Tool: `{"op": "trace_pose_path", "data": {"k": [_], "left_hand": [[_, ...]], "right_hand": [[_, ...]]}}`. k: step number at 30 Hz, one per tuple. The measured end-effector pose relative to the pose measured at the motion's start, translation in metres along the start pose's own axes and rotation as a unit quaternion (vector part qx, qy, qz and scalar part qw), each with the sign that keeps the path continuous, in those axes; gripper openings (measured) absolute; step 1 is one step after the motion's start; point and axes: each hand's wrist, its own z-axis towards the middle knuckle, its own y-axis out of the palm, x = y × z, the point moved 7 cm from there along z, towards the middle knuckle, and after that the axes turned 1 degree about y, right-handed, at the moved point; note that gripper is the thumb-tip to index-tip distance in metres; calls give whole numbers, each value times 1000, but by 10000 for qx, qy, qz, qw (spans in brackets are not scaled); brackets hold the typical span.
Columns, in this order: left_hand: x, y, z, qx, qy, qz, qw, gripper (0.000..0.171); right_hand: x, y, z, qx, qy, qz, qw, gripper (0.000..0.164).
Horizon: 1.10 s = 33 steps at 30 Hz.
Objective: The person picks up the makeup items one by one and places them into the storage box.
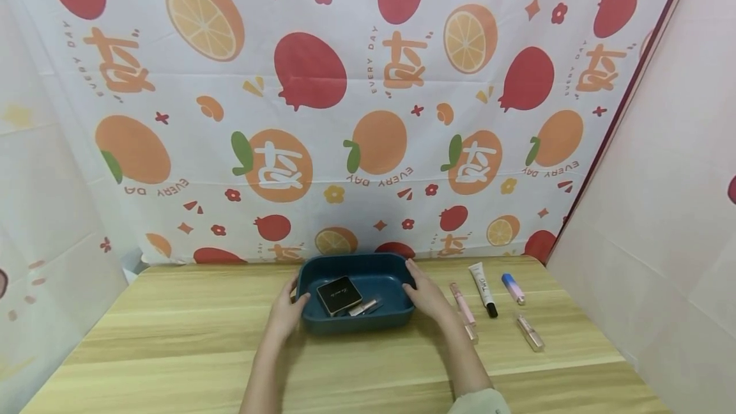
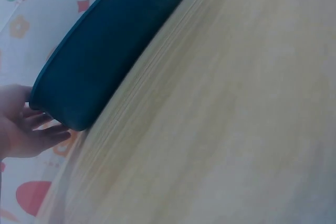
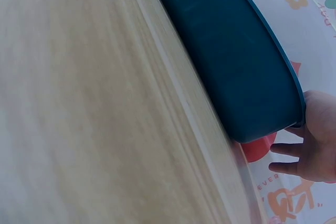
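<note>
A dark teal plastic bin [image 1: 359,326] stands on the wooden table near the patterned backdrop. My left hand [image 1: 285,313] holds its left end, with the thumb over the rim. At the right end, my right hand [image 1: 428,294] grips the rim the same way. Inside the bin lie a black square compact [image 1: 339,294] and a small tube, apparently a lipstick [image 1: 365,307], beside it. Both wrist views show the bin's outer wall [image 2: 100,51] down by the table, with the other fingers spread along its ends.
Right of the bin lie a pink lip gloss tube [image 1: 462,304], a white squeeze tube [image 1: 483,287] with a black cap, a blue-and-pink stick [image 1: 513,289] and a lipstick [image 1: 529,333]. Another small tube [image 1: 471,333] is partly hidden by my right forearm. Fruit-print cloth [image 1: 345,222] hangs behind.
</note>
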Motion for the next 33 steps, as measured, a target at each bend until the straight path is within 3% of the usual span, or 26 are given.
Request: {"op": "trace_pose_path", "data": {"k": [12, 22, 29, 33], "left_hand": [[-8, 5, -4, -91, -120, -19, 9999, 52], [-6, 2, -5, -62, 159, 813, 9965, 50], [1, 3, -4, -122, 615, 1921, 9794, 51], [6, 4, -5, -223, 748, 2293, 9702, 54]], "right_hand": [[2, 2, -2, -16, -16, -62, 10000, 53], [2, 2, -2, -18, 41, -65, 10000, 54], [1, 0, -2, 30, 73, -73, 9999, 55], [0, 0, -1, 58, 30, -83, 9999, 55]]}}
